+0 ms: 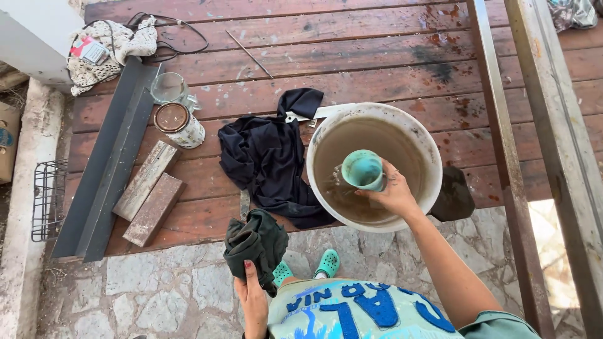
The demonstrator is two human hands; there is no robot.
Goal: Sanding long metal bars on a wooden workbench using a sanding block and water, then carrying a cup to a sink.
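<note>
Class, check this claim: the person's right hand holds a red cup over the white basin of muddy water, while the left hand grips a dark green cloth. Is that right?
Not quite. The head view shows the cup is turquoise, not red. The rest stands: the right hand holds it over the white basin of muddy water, and the left hand grips the dark green cloth.

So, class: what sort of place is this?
Probably an outdoor washing spot on a deck: a weathered wooden deck beside stone paving, and a white basin of muddy water.
</note>
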